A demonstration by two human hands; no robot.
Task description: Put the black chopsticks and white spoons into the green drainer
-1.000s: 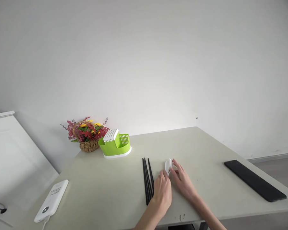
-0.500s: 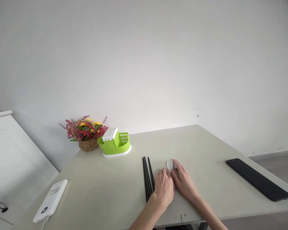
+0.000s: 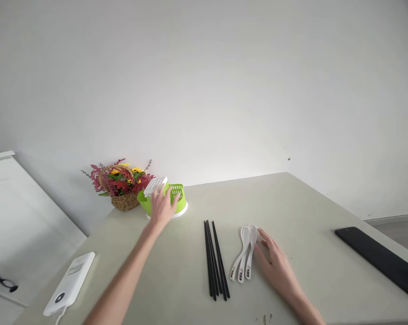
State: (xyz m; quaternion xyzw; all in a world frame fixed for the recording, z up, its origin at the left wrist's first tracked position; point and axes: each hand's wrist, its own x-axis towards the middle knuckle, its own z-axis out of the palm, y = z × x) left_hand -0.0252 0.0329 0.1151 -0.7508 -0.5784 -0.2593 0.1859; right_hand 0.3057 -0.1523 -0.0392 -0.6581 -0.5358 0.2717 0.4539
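left hand (image 3: 162, 207): you have its fingers spread over the front of the green holder; whether you grip it, i cannot tell.
green holder (image 3: 181, 205): near the back left corner of the tabletop (image 3: 258, 198).
right hand (image 3: 276, 268): your fingers curve loosely beside the spoon bowls, grasping nothing.
white spoons (image 3: 246, 235): three, lying together toward your near edge, right of the black chopsticks (image 3: 211, 262).
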